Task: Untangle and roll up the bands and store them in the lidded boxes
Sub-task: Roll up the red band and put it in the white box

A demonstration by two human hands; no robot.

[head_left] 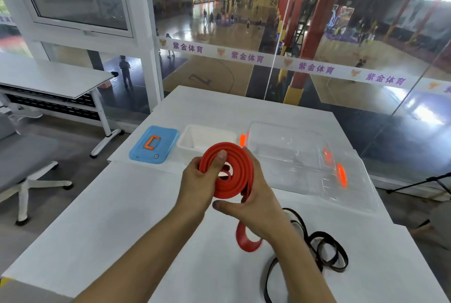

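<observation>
A red band (234,180) is coiled into a loose roll above the middle of the white table (122,217). My left hand (197,183) pinches the roll's left side, thumb on top. My right hand (253,200) cups the roll from the right and behind, and the band's loose tail (246,239) curls down below that hand. A black band (327,251) lies tangled in loops on the table at the right. Behind the roll stands an open white box (192,142). Its blue lid (153,145) with an orange handle lies to its left.
A clear plastic box (288,149) with orange clips stands at the back right, and its clear lid (351,188) lies beside it. A glass wall runs behind the table. An office chair (26,180) and another white table (48,80) are at the left.
</observation>
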